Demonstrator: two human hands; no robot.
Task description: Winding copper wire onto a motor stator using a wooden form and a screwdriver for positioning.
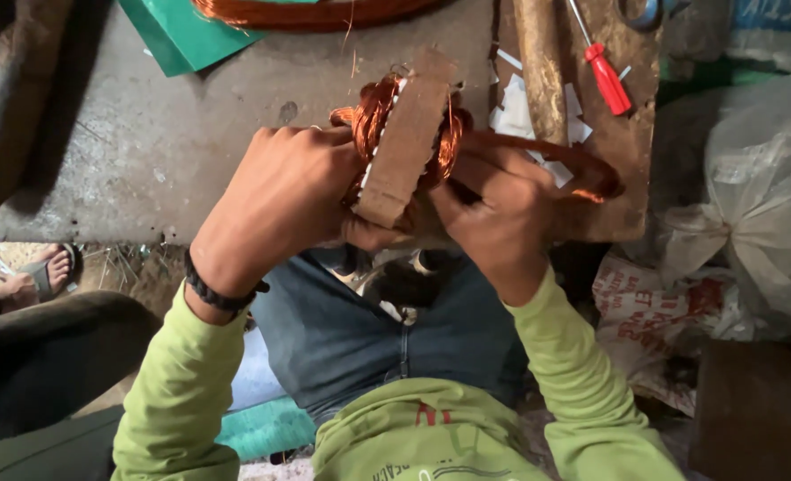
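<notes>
At the bench's (146, 169) near edge, both hands, left (279, 191) and right (493, 209), grip the coil (373, 116) between them, its flat block (406, 142) tilted away.

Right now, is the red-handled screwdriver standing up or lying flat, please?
Lying flat: the red-handled screwdriver rests lengthwise on the workbench, untouched by either hand.

We see a grey bench (146, 151); green sheet (186, 36) upper left, red-handled screwdriver (607, 76) and white paper scraps (516, 111) upper right.
</notes>
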